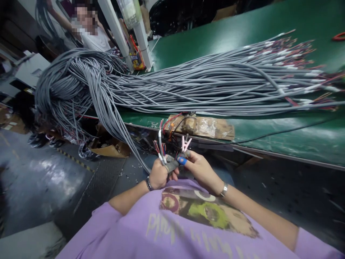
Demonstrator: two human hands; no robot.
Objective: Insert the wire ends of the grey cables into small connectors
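Note:
My left hand (158, 175) is closed around several grey cables (161, 142). Their ends stick up past the fingers, with white wrapping and thin red, blue and other coloured wires. Worn grey cloth-like material (171, 164) shows at the left fingers, between the two hands. My right hand (201, 171), with blue tape on a finger, is pinched close to the left fingertips; what it grips is hidden. Just beyond the right fingertips a pink clothespin (185, 144) points upward; whether the hand touches it I cannot tell.
A long bundle of grey cables (205, 86) lies across the green bench (269, 133) and hangs over its left side. By the near edge sits a worn wooden board (212, 126) with wires. White posts (142, 39) rise behind. Another person (94, 39) stands at the far left.

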